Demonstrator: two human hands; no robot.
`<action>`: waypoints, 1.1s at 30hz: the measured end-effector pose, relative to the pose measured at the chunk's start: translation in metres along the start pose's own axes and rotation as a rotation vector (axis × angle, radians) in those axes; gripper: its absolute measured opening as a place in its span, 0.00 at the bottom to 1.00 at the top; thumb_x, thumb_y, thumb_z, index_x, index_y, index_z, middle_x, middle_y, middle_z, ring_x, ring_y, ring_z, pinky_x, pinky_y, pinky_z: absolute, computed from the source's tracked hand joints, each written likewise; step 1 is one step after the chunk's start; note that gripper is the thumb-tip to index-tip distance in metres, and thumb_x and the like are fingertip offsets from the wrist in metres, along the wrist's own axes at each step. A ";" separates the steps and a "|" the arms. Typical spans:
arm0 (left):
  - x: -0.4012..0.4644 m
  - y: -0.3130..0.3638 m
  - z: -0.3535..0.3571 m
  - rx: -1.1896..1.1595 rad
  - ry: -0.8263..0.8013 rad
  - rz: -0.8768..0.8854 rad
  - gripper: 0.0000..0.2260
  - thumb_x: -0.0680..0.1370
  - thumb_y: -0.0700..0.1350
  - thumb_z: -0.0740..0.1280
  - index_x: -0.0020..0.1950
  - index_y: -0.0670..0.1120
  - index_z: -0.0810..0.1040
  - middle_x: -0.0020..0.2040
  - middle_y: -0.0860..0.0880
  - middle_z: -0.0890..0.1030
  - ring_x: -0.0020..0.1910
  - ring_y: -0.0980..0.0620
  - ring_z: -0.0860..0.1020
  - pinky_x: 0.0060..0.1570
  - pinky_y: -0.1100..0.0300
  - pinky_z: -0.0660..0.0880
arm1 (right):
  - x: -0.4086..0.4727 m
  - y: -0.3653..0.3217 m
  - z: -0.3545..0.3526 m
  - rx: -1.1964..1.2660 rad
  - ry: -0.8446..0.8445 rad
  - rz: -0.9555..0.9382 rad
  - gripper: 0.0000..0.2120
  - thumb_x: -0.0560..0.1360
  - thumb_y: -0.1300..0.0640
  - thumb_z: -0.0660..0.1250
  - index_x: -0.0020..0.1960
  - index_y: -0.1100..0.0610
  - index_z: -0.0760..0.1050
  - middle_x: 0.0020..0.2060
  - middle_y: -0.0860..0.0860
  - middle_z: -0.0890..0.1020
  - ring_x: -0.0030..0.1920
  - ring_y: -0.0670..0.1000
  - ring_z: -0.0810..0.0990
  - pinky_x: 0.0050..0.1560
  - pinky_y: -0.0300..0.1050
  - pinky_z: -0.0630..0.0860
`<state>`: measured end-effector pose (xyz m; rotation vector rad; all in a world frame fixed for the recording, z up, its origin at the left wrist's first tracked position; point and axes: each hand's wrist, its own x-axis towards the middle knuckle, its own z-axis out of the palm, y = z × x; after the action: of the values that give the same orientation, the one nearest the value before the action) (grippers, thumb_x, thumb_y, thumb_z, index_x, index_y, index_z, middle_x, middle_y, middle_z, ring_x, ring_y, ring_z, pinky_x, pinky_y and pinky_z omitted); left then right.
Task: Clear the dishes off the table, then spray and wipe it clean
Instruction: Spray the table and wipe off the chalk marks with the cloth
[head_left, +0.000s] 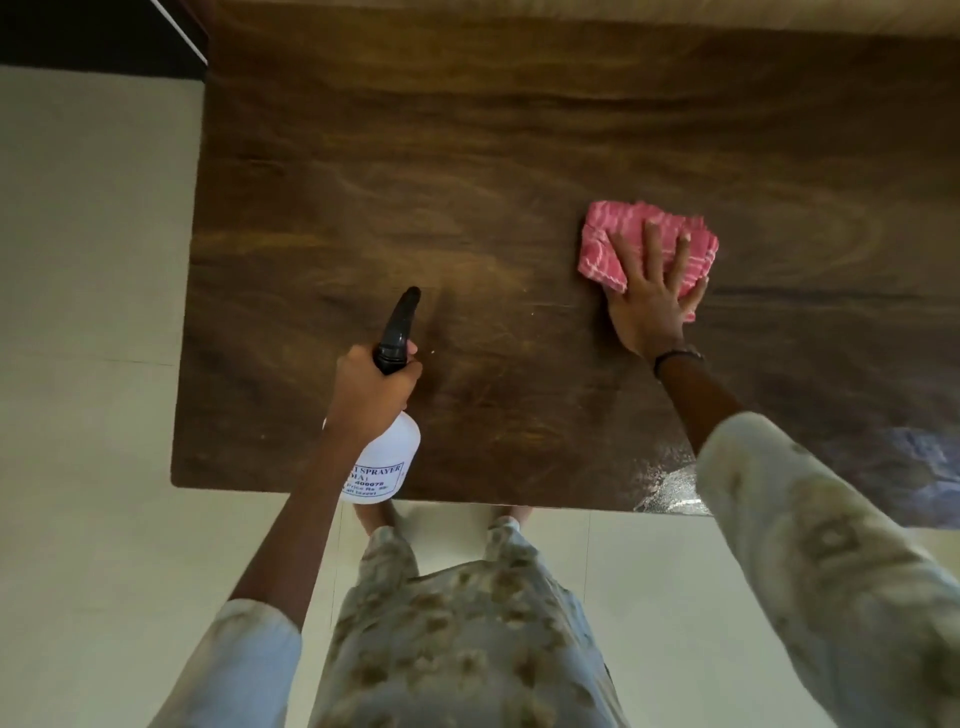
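Dim, soft picture; glare on the table (670, 488) edge.

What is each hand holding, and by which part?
The left hand grips the spray bottle at its neck. The right hand presses flat on the pink cloth, gripping nothing.

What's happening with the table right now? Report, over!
Left hand grips spray bottle, nozzle aimed over table. Right hand presses pink cloth flat on the wood. No dishes in view, nothing in the way.
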<state>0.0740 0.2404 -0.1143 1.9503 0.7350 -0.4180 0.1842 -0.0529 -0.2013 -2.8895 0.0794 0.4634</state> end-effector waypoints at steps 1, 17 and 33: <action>0.001 -0.001 -0.002 -0.006 0.020 -0.010 0.05 0.75 0.40 0.68 0.50 0.46 0.80 0.39 0.44 0.79 0.31 0.50 0.76 0.32 0.63 0.76 | 0.008 -0.017 0.001 0.023 -0.009 0.032 0.31 0.79 0.45 0.58 0.77 0.39 0.47 0.78 0.48 0.42 0.76 0.62 0.37 0.66 0.77 0.39; -0.017 -0.026 -0.043 0.005 0.086 -0.108 0.08 0.75 0.40 0.68 0.53 0.42 0.79 0.41 0.42 0.79 0.33 0.49 0.76 0.38 0.56 0.77 | -0.071 -0.083 0.045 -0.326 -0.083 -0.997 0.25 0.75 0.45 0.53 0.73 0.39 0.62 0.76 0.50 0.62 0.76 0.62 0.57 0.69 0.75 0.51; -0.032 -0.038 -0.092 -0.045 0.044 -0.063 0.06 0.75 0.38 0.67 0.48 0.47 0.80 0.36 0.46 0.79 0.32 0.51 0.77 0.40 0.54 0.79 | -0.181 -0.095 0.066 0.229 -0.025 0.411 0.32 0.79 0.46 0.57 0.73 0.35 0.40 0.77 0.45 0.39 0.76 0.58 0.32 0.67 0.77 0.41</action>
<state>0.0229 0.3246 -0.0786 1.9031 0.8291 -0.3952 0.0006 0.0574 -0.1860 -2.6366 0.6842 0.5187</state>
